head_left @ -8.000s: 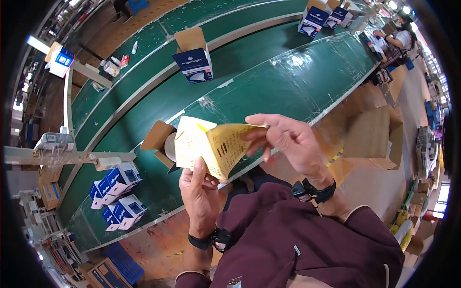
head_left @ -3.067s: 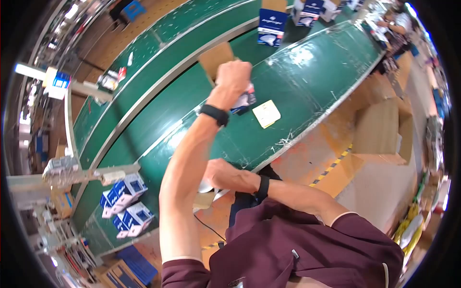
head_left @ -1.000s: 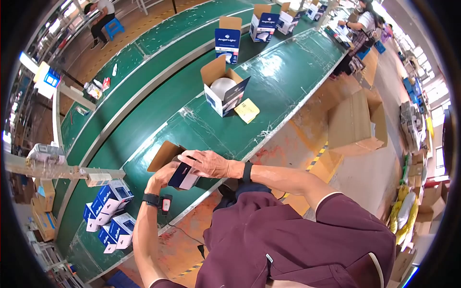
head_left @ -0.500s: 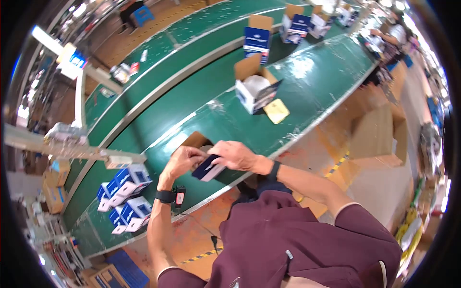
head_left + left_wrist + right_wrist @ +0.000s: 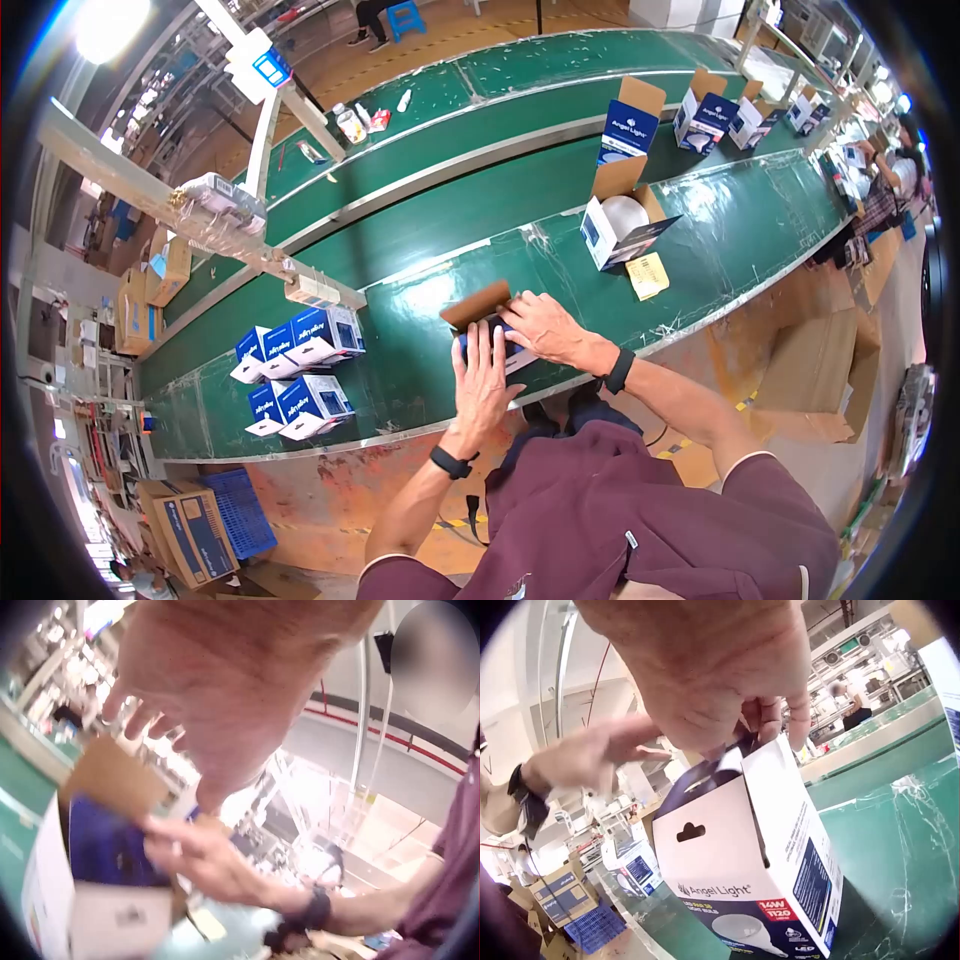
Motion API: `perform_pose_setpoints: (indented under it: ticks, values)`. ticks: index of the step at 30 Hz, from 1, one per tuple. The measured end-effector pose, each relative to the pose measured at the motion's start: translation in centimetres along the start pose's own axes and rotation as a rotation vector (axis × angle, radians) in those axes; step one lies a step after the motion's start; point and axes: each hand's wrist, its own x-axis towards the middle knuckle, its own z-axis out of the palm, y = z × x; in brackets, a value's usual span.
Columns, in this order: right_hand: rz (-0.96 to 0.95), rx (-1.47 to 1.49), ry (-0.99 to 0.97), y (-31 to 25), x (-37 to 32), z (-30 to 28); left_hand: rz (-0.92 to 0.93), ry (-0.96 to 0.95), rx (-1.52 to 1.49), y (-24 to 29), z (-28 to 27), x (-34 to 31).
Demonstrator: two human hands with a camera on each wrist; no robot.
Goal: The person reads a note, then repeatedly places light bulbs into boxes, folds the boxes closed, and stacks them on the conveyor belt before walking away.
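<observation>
A light bulb box [image 5: 519, 360] with a raised brown flap [image 5: 475, 303] stands near the table's front edge. Over its top lies my left hand [image 5: 480, 385], fingers straight. My right hand [image 5: 555, 330] touches the top from the right, its fingers spread. In the right wrist view the box [image 5: 712, 855] is upright, its dark inner flap bent under the right hand [image 5: 705, 675], while the left hand [image 5: 592, 754] is blurred beside it. The left wrist view has the blue flap [image 5: 109, 844] by the right hand's fingertips [image 5: 154, 832], below the left hand [image 5: 217, 690].
An open box holding a white bulb [image 5: 626, 215] stands to the right, with a yellow paper [image 5: 648, 276] beside it. More boxes [image 5: 706, 122] line the back right. Several boxes [image 5: 318, 335] lie at the left, near a post and crossbar [image 5: 190, 225]. A carton [image 5: 815, 375] is on the floor.
The yellow paper, earlier in both hands, lies on the table by the bulb box set farther right. Since half a second ago, my left hand has flattened over the nearer box.
</observation>
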Motion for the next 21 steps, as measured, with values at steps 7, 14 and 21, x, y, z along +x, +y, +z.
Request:
perform_pose_setpoints:
  ticks: [7,14,21]
  values:
    - [-0.139,0.021,-0.227,-0.6,-1.2,-0.9,0.032,0.158,-0.12,-1.1,3.6,0.5]
    - [-0.249,-0.015,-0.293,0.0,-3.0,2.0,0.062,0.183,-0.116,-1.7,4.5,-0.6]
    - [-0.264,-0.015,0.052,-0.7,-4.4,0.4,0.083,0.251,-0.312,-3.5,4.7,-1.9]
